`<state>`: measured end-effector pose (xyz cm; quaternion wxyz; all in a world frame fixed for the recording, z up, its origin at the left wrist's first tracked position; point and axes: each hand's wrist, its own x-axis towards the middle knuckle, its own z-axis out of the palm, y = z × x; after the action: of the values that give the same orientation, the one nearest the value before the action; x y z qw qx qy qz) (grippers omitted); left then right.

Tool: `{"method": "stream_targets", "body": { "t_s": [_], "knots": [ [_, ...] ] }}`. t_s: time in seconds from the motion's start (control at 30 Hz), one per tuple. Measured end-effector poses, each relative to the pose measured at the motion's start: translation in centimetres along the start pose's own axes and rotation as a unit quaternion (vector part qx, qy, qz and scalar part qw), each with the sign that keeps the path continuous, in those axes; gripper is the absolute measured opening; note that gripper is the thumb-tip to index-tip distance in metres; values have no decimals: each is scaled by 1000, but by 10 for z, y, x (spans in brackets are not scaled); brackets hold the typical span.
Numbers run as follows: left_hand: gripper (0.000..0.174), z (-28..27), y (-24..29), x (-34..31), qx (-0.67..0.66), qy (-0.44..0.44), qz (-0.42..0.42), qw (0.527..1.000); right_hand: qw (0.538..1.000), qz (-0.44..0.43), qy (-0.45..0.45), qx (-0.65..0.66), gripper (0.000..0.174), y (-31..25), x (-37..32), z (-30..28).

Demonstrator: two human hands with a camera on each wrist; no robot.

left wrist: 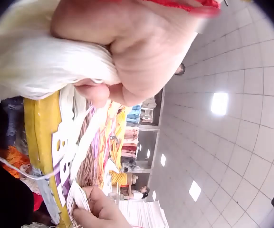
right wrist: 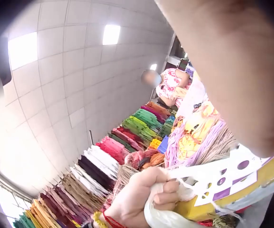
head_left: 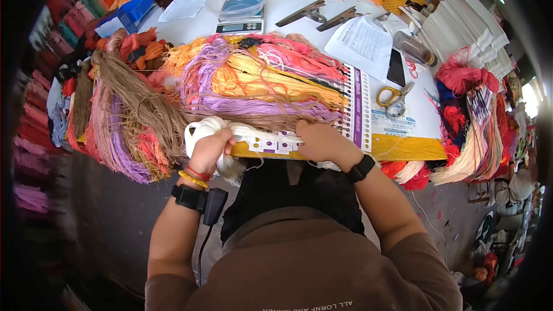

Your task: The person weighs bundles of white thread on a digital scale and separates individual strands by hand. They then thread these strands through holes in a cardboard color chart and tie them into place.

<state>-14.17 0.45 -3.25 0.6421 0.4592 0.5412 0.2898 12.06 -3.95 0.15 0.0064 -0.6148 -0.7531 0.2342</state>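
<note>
My left hand grips a thick bundle of white yarn at the table's front edge; the left wrist view shows its fingers curled round the white yarn. My right hand presses down on a white card with purple squares and punched holes lying on the yellow table edge. White strands run from the bundle across the card to the right hand. In the right wrist view the left hand clutches the yarn beside the punched card. How the right fingers lie is hidden.
Heaps of coloured yarn skeins cover the table behind the card. Yellow-handled scissors, a colour chart card, a digital scale, papers and metal clips lie farther back. More yarn hangs at the right.
</note>
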Motion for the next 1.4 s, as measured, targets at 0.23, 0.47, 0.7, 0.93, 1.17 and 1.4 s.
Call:
{"method": "stream_targets", "body": {
  "t_s": [0.23,0.47,0.7,0.93,1.17,1.4],
  "knots": [
    [24,-4,-1,-10,-47,-98,-2,994,998,-6,-8,68,28,7,-2,-2],
    [28,9,3,-17,-27,-35,-21,999,987,-67,11,146,27,28,-1,4],
    [25,16,11,-29,-135,-99,-27,985,987,-72,19,140,27,30,1,6],
    [24,16,6,-29,-236,-182,-47,953,986,-61,12,154,29,30,0,5],
    [19,22,2,-30,-295,-151,-3,944,980,-62,-1,187,28,30,0,2],
    [24,34,9,-28,-450,-306,-48,838,980,-31,3,198,29,30,1,2]
  ]
}}
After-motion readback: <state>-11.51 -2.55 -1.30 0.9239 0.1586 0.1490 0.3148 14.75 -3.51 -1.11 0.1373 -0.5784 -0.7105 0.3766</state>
